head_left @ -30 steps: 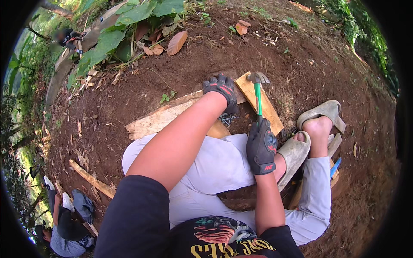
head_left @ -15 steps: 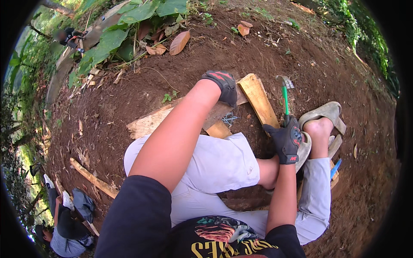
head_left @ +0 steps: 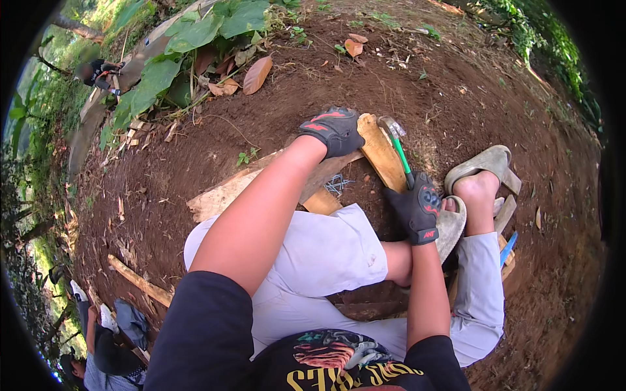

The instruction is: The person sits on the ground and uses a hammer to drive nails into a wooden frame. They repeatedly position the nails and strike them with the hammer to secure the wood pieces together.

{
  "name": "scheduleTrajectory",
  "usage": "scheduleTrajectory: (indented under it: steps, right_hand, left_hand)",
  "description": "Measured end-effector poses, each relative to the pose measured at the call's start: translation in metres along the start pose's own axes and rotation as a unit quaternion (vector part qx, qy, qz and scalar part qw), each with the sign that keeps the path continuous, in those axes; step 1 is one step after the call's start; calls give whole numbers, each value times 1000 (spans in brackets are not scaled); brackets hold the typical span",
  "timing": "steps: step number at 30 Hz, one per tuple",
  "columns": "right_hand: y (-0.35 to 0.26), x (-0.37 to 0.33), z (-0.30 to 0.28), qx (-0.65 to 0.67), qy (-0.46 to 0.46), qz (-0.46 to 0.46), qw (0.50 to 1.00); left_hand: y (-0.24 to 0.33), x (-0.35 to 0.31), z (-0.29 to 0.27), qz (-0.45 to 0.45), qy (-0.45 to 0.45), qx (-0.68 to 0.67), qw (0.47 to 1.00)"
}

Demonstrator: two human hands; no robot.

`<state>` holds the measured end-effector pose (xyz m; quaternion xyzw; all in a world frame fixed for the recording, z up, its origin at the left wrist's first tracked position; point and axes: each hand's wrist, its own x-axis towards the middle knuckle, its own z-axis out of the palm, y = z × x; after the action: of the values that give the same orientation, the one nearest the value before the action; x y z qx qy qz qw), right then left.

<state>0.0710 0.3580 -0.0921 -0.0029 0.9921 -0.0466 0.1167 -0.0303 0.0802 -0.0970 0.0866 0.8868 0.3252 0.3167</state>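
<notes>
My left hand, in a black glove with red marks, is closed at the far end of a light wooden board. Its fingertips are partly hidden against the board's edge. My right hand, gloved alike, is wrapped round the green handle of a claw hammer. The metal head lies over the right edge of the board's far end; whether it touches is hard to tell. A longer plank runs under my left forearm, meeting the board near my left hand. Several loose nails lie between the boards.
A short wood piece lies beside my knee. My sandalled foot is close to my right hand, with a blue-handled tool nearby. A stick lies at left. Two people sit farther off. Large leaves grow beyond.
The hammer has swung left, from beside the board to over its far end. My right hand has tilted with it. My left hand has shifted slightly and stays at the board.
</notes>
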Motion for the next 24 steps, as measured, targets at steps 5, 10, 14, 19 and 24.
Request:
scheduleTrajectory:
  steps: [5, 10, 14, 19, 24]
  right_hand:
    - [-5, -9, -8, 23, 8, 21, 999]
    - [0, -13, -12, 45, 28, 10, 999]
    - [-5, -14, -29, 54, 42, 20, 997]
    - [3, -16, -56, 11, 44, 6, 999]
    - [28, -25, -56, -32, 82, -35, 996]
  left_hand:
    - [-1, -2, 10, -3, 38, 19, 999]
    - [25, -27, 23, -58, 49, 94, 993]
    - [17, -31, 73, -79, 178, 202, 960]
    - [18, -17, 73, -1, 222, 223, 949]
    - [38, -9, 64, 2, 158, 164, 974]
